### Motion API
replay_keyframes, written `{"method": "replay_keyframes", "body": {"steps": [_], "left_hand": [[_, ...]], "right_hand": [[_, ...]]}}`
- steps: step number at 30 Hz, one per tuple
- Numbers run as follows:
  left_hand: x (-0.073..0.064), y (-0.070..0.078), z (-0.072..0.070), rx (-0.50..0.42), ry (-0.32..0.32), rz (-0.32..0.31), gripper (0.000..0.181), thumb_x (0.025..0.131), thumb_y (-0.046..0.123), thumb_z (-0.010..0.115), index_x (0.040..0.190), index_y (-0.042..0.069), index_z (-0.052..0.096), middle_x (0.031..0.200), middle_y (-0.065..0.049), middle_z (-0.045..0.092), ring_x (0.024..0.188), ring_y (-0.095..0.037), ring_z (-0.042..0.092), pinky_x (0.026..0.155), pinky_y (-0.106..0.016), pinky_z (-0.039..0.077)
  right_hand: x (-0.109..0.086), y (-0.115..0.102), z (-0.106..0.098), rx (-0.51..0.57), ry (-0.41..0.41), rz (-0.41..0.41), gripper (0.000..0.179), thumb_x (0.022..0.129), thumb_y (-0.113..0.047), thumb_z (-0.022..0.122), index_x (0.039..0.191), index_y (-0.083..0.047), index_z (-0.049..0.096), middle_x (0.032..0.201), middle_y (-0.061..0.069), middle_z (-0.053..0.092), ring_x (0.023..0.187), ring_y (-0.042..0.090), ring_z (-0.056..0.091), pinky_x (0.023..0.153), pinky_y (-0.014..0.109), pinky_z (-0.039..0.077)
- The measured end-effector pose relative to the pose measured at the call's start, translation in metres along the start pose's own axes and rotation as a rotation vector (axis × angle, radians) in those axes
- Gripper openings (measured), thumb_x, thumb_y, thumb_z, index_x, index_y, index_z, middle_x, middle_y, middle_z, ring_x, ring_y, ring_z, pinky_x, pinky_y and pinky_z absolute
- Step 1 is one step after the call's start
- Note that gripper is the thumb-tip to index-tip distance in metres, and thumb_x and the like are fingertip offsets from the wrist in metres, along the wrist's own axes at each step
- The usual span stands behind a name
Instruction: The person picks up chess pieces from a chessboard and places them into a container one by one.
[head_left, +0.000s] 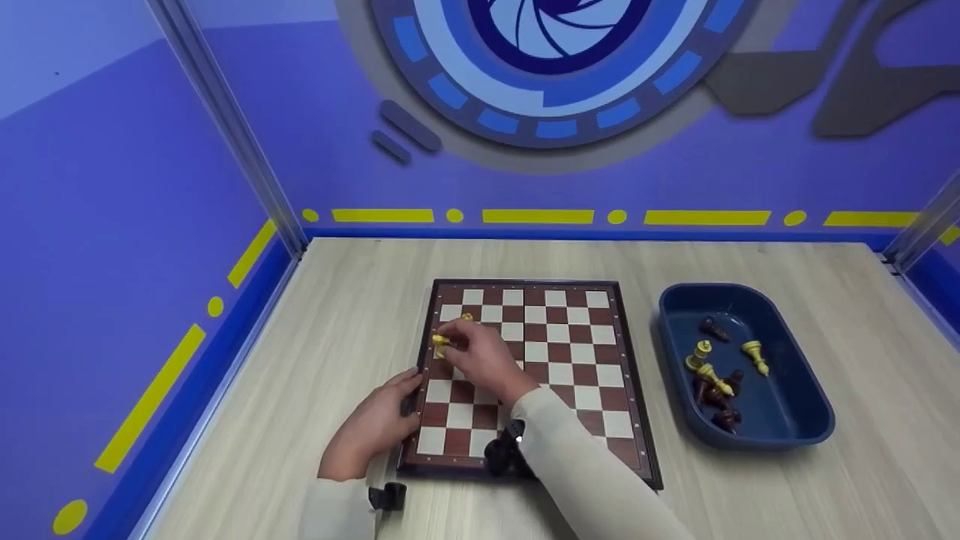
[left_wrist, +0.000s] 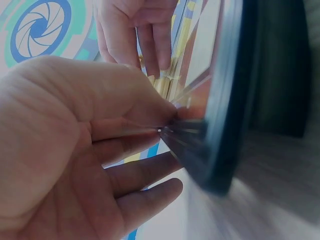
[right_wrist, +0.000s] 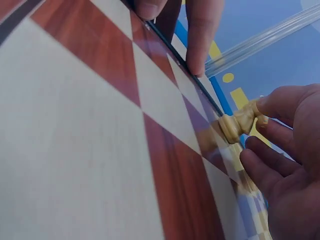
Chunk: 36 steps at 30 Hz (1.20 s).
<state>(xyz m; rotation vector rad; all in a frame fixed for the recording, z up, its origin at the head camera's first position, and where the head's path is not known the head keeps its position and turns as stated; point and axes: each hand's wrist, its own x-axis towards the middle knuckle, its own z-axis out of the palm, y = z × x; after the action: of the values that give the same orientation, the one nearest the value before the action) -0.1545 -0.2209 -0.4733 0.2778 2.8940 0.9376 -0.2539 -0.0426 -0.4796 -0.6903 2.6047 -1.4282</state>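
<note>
My right hand (head_left: 484, 358) pinches a yellow chess knight (right_wrist: 231, 129) between thumb and fingertips over the left side of the chessboard (head_left: 559, 373). In the right wrist view the knight is tilted, base toward the board; the fingers cover part of its head. Another yellow chess piece (head_left: 466, 316) stands just beyond that hand, partly hidden. My left hand (head_left: 379, 420) is at the board's left edge. Its thumb and index finger touch the dark rim (left_wrist: 227, 125), while the other fingers extend loosely in the left wrist view.
To the right of the board stands a blue plastic tub (head_left: 814, 420). Several yellow and dark brown chess pieces lie in it, among them a yellow pawn-like piece (head_left: 754, 357). Blue printed walls (head_left: 135, 225) enclose the wooden table (head_left: 360, 300) at the back and sides.
</note>
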Motion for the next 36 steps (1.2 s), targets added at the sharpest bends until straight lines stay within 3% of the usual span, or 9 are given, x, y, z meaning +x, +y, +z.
{"method": "replay_keyframes", "body": {"steps": [10, 20, 36], "left_hand": [[-0.003, -0.002, 0.001, -0.004, -0.006, 0.007, 0.060, 0.081, 0.005, 0.059, 0.138, -0.009, 0.046, 0.147, -0.022, 0.043, 0.135, -0.038, 0.043, 0.108, -0.050, 0.039], [-0.001, -0.003, 0.000, -0.005, -0.003, -0.005, 0.060, 0.082, 0.006, 0.060, 0.139, -0.007, 0.047, 0.149, -0.020, 0.042, 0.136, -0.037, 0.043, 0.108, -0.049, 0.040], [0.000, -0.002, 0.000, -0.023, -0.007, -0.030, 0.060, 0.083, 0.008, 0.061, 0.140, -0.007, 0.046, 0.150, -0.019, 0.041, 0.137, -0.036, 0.041, 0.109, -0.048, 0.039]], "right_hand": [[0.002, -0.002, 0.009, -0.004, 0.043, -0.003, 0.016, 0.091, -0.017, 0.066, 0.107, -0.018, 0.066, 0.108, -0.004, 0.070, 0.100, 0.011, 0.063, 0.088, 0.031, 0.051], [0.005, -0.003, 0.008, -0.030, 0.057, -0.007, 0.014, 0.092, -0.018, 0.065, 0.106, -0.019, 0.067, 0.105, -0.006, 0.070, 0.096, 0.008, 0.063, 0.086, 0.029, 0.051], [0.001, -0.006, -0.002, 0.040, 0.071, -0.022, 0.011, 0.093, -0.019, 0.064, 0.104, -0.020, 0.067, 0.101, -0.006, 0.070, 0.091, 0.008, 0.063, 0.080, 0.028, 0.052]]}}
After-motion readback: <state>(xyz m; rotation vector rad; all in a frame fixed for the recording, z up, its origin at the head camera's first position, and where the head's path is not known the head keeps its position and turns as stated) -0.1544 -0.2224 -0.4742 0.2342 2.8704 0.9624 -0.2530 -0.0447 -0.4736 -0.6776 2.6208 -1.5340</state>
